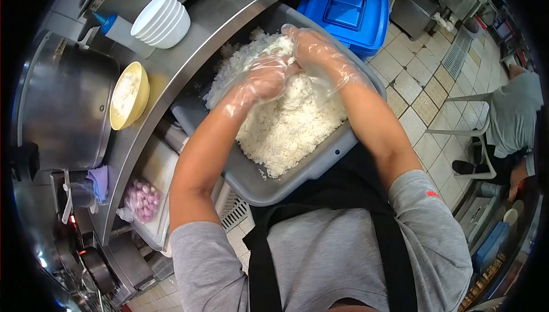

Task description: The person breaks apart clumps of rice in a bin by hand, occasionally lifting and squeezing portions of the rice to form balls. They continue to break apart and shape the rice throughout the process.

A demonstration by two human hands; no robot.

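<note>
White, crumbly food that looks like rice fills much of a deep grey tub in front of me. Both hands wear clear plastic gloves and meet over the far part of the tub. My left hand is curled at the food, its fingertips partly hidden by the glove and white grains. Close beside it on the right, my right hand has bent fingers, with some of the white food between the two hands. Whiter clumps lie behind my left hand, toward the tub's far left corner.
On the steel counter at left are a yellow bowl of white food, stacked white bowls, a bottle and a large pot. A blue lidded container stands behind the tub. Another person sits at right.
</note>
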